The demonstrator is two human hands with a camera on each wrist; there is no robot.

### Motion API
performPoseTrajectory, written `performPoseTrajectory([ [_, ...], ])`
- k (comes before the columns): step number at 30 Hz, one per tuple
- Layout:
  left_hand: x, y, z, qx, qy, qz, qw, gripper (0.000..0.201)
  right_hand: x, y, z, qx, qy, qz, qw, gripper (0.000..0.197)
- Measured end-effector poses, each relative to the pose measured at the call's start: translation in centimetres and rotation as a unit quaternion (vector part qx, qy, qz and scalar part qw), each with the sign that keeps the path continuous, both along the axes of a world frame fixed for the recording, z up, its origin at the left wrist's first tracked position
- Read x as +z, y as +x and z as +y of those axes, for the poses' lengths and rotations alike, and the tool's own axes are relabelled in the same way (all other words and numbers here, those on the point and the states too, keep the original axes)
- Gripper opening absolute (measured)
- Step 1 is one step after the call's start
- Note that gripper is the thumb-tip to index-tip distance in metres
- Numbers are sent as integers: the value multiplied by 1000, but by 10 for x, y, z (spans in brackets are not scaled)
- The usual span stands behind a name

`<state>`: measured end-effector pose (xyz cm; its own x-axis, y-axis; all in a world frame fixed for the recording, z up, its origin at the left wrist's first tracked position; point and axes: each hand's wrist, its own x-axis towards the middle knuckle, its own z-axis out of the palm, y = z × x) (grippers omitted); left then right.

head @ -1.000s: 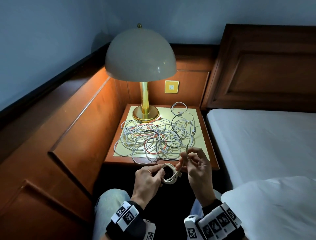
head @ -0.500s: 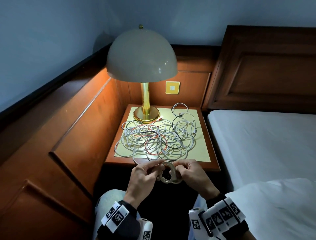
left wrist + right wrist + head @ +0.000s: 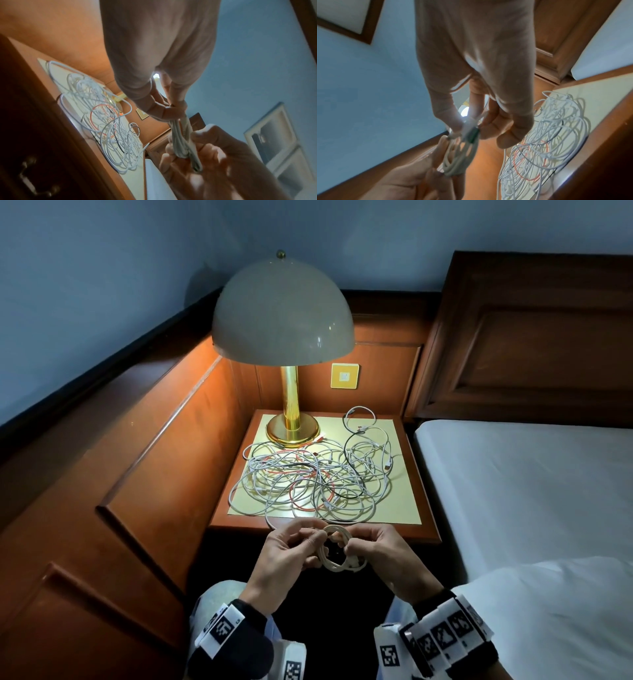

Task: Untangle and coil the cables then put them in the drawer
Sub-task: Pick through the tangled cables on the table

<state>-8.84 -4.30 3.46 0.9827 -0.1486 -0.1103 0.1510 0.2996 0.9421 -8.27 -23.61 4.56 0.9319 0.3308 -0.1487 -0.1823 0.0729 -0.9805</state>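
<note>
A small coil of white cable [image 3: 337, 549] hangs in front of the nightstand, held between both hands. My left hand [image 3: 291, 556] pinches its left side, and my right hand [image 3: 380, 556] grips its right side with the plug end. In the left wrist view the coil [image 3: 181, 136] runs from my left fingers down into the right palm. The right wrist view shows the coil [image 3: 458, 157] and a dark plug [image 3: 473, 135] pinched at my right fingertips. A tangle of white, orange and black cables [image 3: 315, 477] lies on the nightstand top [image 3: 404, 508]. A drawer handle [image 3: 32, 180] shows on the nightstand front.
A domed lamp [image 3: 284, 313] on a brass base [image 3: 293, 429] stands at the nightstand's back left. The bed mattress [image 3: 531, 491] lies to the right, with a white pillow [image 3: 548, 611] near my right wrist. Wooden wall panelling [image 3: 137, 474] closes the left side.
My right hand dropped from above the table edge and came level with the left. Both hands now close on the coil, which has grown more compact.
</note>
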Motion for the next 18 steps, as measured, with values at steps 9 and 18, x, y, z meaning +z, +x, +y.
performPoseTrajectory([
  [9,-1,0,2,-2,156,-104,982,15,-9,-3,14,-58,168,84,980,25],
  [18,-13,2,-3,133,393,-354,838,35,0,-4,18,-51,164,97,980,29],
])
